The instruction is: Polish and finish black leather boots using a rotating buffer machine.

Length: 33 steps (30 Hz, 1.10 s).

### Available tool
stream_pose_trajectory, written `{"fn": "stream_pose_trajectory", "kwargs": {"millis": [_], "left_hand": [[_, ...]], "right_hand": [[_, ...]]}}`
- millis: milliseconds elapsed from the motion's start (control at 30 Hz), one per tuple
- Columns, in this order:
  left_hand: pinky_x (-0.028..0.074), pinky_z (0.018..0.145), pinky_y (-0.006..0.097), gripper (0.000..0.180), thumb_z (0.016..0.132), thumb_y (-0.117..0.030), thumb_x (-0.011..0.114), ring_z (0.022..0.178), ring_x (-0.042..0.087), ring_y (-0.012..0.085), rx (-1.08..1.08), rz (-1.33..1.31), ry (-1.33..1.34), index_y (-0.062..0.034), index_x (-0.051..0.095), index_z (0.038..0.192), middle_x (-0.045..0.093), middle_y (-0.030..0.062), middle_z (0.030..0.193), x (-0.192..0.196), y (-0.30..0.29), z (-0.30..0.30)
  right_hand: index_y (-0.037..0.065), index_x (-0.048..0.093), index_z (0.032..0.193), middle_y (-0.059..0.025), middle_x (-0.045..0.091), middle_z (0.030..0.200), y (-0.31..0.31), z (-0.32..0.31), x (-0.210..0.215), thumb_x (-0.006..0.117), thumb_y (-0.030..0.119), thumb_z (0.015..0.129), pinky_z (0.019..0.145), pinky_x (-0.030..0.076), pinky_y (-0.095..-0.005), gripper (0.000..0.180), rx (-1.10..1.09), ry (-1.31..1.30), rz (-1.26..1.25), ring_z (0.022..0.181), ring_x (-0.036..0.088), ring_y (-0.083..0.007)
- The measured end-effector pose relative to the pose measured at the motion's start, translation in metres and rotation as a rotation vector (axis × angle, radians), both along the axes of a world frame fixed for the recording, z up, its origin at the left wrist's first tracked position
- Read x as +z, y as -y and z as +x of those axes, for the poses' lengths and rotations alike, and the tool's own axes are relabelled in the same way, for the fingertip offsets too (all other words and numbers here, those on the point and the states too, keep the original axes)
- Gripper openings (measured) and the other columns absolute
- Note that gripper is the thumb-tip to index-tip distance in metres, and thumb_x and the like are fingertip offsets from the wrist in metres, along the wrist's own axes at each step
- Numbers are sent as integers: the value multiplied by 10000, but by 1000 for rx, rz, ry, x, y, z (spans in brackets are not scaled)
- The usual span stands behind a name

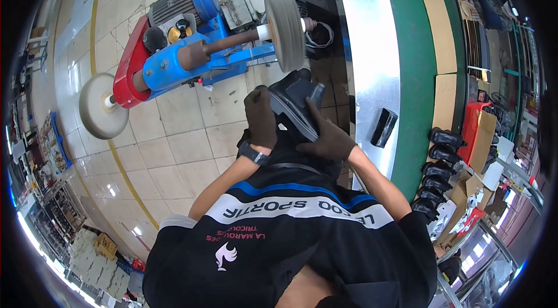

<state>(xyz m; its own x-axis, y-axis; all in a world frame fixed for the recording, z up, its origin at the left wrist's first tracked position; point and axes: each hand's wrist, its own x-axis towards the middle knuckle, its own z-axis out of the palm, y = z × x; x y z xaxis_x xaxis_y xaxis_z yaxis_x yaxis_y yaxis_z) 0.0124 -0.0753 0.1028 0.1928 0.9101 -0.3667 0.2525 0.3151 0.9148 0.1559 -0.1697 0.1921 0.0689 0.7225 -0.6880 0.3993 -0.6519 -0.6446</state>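
Between my two gloved hands a black shoe (295, 103) is held below the large grey buffing wheel (283, 29). My left hand (261, 119), in a dark brown glove, is closed at the shoe's left side. My right hand (332, 136), gloved alike, grips its right side near the lower end, fingers along the sole edge. The shoe's upper end lies just under the wheel's rim; whether they touch I cannot tell. The wheel sits on the shaft of a blue polishing machine (168, 70).
A second, pale wheel (103, 106) is at the machine's left end, beside a red belt guard (129, 67). On my right runs a metal bench (372, 35) with a shiny black block (383, 128). Beyond it is a green surface (410, 87), with several black shoes (437, 174) along its far edge.
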Motion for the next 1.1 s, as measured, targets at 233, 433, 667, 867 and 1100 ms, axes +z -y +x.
{"fn": "stream_pose_trajectory", "kwargs": {"millis": [233, 433, 667, 867, 1100], "left_hand": [[408, 899, 336, 372, 803, -248, 550, 1060, 511, 257, -542, -142, 425, -40, 517, 1109, 538, 132, 1122, -87, -19, 12], [467, 794, 363, 382, 758, -117, 585, 921, 582, 310, -702, 334, -131, -10, 483, 1110, 609, 166, 962, -104, -34, 44], [439, 815, 385, 549, 749, -163, 597, 984, 556, 297, -743, 152, -78, 25, 360, 1206, 578, 216, 1016, -77, -54, 42], [293, 1001, 362, 627, 754, -429, 565, 1125, 450, 295, -1039, 889, -298, -91, 405, 1258, 501, 138, 1198, -81, -62, 56], [253, 1034, 346, 598, 874, -456, 357, 1214, 359, 253, -839, 61, 681, -60, 271, 1314, 399, 137, 1302, -90, -63, 56]], "right_hand": [[125, 222, 1381, -153, 422, 1266, 11, 22, 7, 672, 125, 555, 995, 289, -325, 940, -389, -458, 66, 1155, 418, -271], [28, 328, 1305, -141, 520, 1132, 42, 26, -45, 585, 73, 630, 869, 431, -317, 723, -850, -859, -25, 1010, 534, -229], [-73, 314, 1248, -276, 509, 1084, 40, 7, -51, 558, 236, 679, 775, 504, -448, 692, -1039, -1447, 185, 847, 588, -361], [-82, 282, 1266, -269, 468, 1158, 36, 6, -54, 562, 236, 690, 787, 499, -454, 714, -1061, -1510, 198, 889, 574, -374], [-26, 416, 1236, -199, 488, 1183, 12, 26, -62, 540, 242, 818, 897, 408, -316, 512, -1061, -405, 376, 1035, 524, -236]]}}
